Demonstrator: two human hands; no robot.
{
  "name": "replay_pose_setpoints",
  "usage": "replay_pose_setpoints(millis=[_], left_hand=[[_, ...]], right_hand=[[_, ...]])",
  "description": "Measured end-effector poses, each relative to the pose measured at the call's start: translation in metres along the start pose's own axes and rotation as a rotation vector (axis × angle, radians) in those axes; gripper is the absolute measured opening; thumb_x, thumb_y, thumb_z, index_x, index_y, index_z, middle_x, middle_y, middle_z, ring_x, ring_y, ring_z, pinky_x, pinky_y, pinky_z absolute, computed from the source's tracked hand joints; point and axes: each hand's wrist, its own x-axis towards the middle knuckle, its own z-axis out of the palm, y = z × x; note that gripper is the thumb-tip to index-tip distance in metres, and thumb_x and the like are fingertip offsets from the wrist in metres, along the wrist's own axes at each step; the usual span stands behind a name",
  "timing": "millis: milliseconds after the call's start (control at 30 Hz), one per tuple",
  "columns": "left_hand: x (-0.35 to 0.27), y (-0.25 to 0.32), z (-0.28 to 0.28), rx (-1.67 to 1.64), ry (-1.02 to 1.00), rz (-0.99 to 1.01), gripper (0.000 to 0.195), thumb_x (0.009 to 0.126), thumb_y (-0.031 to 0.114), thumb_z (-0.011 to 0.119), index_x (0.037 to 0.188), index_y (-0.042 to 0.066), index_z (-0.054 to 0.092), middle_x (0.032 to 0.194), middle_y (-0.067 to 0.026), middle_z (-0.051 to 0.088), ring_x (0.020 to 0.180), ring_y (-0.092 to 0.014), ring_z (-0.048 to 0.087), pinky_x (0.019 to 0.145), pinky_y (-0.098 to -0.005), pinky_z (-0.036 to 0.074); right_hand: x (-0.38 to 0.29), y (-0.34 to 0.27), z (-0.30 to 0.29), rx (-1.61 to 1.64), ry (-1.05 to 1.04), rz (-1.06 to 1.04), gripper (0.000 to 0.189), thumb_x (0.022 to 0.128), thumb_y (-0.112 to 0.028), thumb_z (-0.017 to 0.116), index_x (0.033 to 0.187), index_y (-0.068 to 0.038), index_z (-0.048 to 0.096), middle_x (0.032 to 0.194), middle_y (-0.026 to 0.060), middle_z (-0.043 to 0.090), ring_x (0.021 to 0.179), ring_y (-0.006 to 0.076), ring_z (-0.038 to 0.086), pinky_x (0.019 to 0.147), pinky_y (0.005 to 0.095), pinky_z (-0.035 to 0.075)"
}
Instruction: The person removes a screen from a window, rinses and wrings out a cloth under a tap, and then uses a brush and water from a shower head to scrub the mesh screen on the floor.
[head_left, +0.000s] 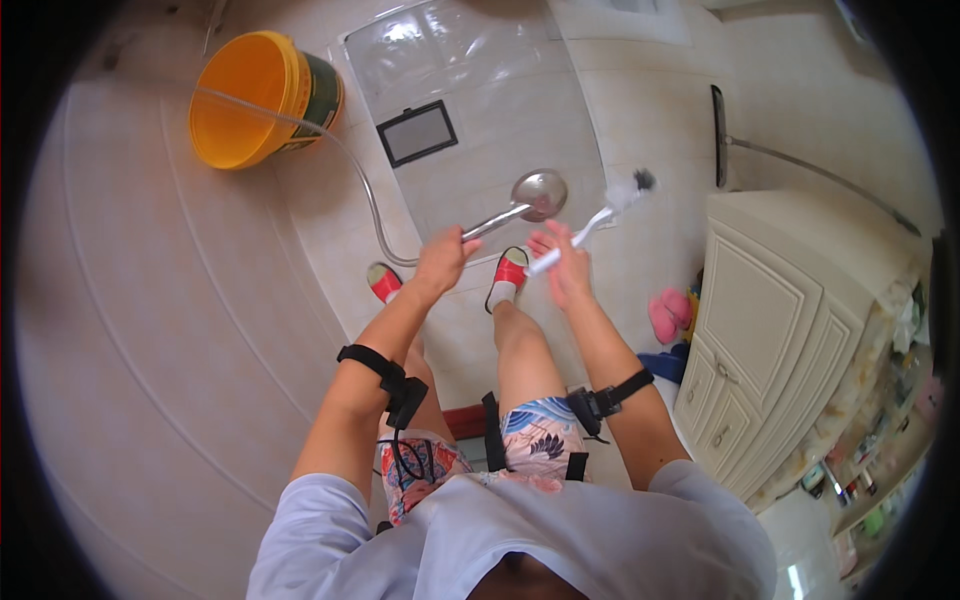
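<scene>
My left hand (442, 259) grips the chrome handle of a shower head (540, 195), whose round head lies towards the picture's middle. A metal shower hose (358, 169) runs from that hand up and left across a yellow bucket. My right hand (564, 266) has a white-handled brush (592, 227) lying across its palm, with the fingers apart; the brush is blurred and its dark bristle tip points up and right. Whether the thumb closes on the handle I cannot tell. Both hands are above the tiled floor, in front of my red slippers.
A yellow bucket (240, 105) stands tilted in view at upper left. A black-framed drain cover (418, 133) lies within a glossy floor area. At right are a floor squeegee (720, 136) against the wall, a cream cabinet (761, 307) and pink slippers (667, 315).
</scene>
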Motion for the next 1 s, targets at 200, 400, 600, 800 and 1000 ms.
replay_pose_setpoints(millis=[200,400,600,800,1000], left_hand=[[0.002,-0.108,-0.002,0.110,0.218,-0.026,0.035,0.090,0.035,0.057,0.089,0.000,0.054,0.087,-0.0215,0.059,0.084,-0.042,0.055,0.072,-0.0502,0.043],[0.013,-0.197,-0.008,0.094,0.295,0.019,0.031,0.087,0.028,0.062,0.088,-0.001,0.054,0.085,-0.0212,0.058,0.082,-0.041,0.053,0.071,-0.0488,0.042],[0.016,-0.296,0.021,0.047,0.392,0.066,0.025,0.083,0.019,0.068,0.095,0.000,0.055,0.087,-0.0177,0.057,0.081,-0.038,0.052,0.071,-0.0446,0.042],[0.026,-0.345,0.058,0.000,0.499,0.137,0.024,0.081,0.015,0.069,0.094,0.001,0.055,0.085,-0.0143,0.055,0.078,-0.034,0.051,0.070,-0.0419,0.041],[0.022,-0.379,0.073,-0.038,0.575,0.138,0.025,0.081,0.015,0.069,0.095,0.001,0.054,0.085,-0.0133,0.054,0.079,-0.032,0.052,0.070,-0.0414,0.041]], right_hand=[[0.057,0.002,-0.082,-0.558,0.092,0.140,0.041,0.093,-0.032,0.059,0.117,0.000,0.051,0.066,0.0014,0.049,0.048,0.0125,0.048,0.045,0.0278,0.046],[0.145,0.051,-0.058,-1.212,-0.119,-0.263,0.038,0.089,-0.020,0.057,0.123,-0.006,0.046,0.074,0.0108,0.059,0.059,0.0207,0.061,0.051,0.0344,0.049],[0.282,0.121,0.056,-1.515,-0.370,-0.766,0.049,0.092,-0.019,0.048,0.140,-0.017,0.035,0.087,0.0167,0.064,0.073,0.0347,0.062,0.066,0.0449,0.050],[0.358,0.206,0.134,-1.932,-0.634,-1.065,0.059,0.088,-0.011,0.047,0.144,-0.026,0.033,0.086,0.0169,0.060,0.075,0.0359,0.061,0.065,0.0460,0.050],[0.361,0.232,0.098,-1.635,-0.347,-0.999,0.059,0.090,-0.011,0.046,0.145,-0.026,0.030,0.081,0.0184,0.061,0.073,0.0373,0.061,0.065,0.0484,0.049]])
